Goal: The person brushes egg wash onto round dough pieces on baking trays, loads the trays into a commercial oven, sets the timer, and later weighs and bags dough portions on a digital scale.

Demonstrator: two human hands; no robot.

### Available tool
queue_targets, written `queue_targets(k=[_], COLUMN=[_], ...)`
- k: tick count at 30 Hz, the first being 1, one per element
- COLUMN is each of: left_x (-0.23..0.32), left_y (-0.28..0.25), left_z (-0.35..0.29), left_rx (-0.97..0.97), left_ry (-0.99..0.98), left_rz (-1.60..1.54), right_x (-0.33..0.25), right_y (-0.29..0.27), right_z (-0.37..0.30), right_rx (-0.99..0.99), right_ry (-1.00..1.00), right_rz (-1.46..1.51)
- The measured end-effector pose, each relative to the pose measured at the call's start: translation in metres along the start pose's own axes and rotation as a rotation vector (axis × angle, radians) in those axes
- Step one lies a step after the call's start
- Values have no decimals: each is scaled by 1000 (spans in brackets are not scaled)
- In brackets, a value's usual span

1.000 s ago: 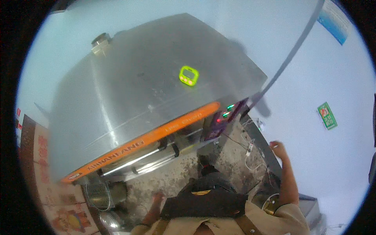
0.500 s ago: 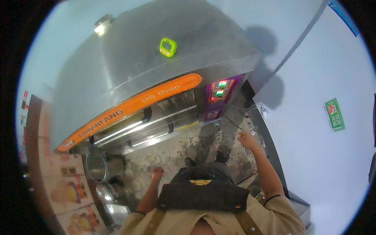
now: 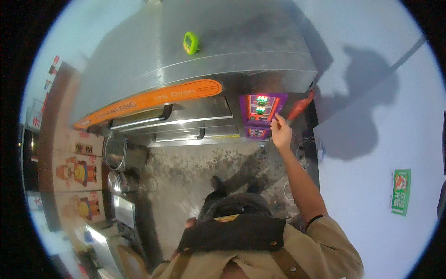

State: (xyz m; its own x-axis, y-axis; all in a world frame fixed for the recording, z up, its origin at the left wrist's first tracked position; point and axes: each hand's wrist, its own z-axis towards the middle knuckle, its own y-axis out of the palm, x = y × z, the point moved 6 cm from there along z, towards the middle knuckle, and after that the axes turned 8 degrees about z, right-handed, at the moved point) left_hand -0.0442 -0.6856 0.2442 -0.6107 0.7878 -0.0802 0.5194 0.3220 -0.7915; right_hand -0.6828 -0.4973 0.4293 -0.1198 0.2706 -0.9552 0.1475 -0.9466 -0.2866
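Observation:
My right hand (image 3: 281, 134) is raised at the lower right edge of the purple control panel (image 3: 243, 108) on a large steel oven (image 3: 195, 69). Its fingertips point up at the panel, with at least one finger stretched out and nothing visible in the hand; I cannot tell whether they touch it. Lit red and green digits glow on the panel. Low at my side, my left hand (image 3: 191, 222) shows only a small part beside my dark apron (image 3: 232, 235), its fingers hidden. Two oven doors with bar handles (image 3: 139, 122) are closed.
A green timer (image 3: 190, 43) stands on the oven's top. To the left are a wire basket (image 3: 115, 153), a round metal lidded pot (image 3: 117, 182) and a cabinet with printed panels (image 3: 76, 172). A white wall (image 3: 371, 186) with a green sticker (image 3: 400, 191) rises on the right.
My right hand has moved up and left to the control panel. The left hand has dropped back beside my body. I stand closer to the panel, and the view has shifted.

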Motion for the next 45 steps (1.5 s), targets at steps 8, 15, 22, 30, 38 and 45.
queue_targets(k=[8,15,22,30,38,45], left_x=[14,21,21,15,17,6], left_y=[31,40,43,43,40,46], left_z=[-50,-70,-75,-79,-85,-79], left_rx=[-85,-63,-53,-50,40,-61], left_ry=[-220,-204,-180,-154,-21,-213], left_rz=[-127,-191,-226,-249,-323,-216], right_x=[-20,17,36,35,30,34], right_y=[25,36,45,48,48,51], right_z=[24,17,23,23,24,23], right_rx=[203,151,142,172,231,309], right_ry=[-208,-111,-9,45,7,-32], right_rz=[-125,-208,-322,-364,-408,-371])
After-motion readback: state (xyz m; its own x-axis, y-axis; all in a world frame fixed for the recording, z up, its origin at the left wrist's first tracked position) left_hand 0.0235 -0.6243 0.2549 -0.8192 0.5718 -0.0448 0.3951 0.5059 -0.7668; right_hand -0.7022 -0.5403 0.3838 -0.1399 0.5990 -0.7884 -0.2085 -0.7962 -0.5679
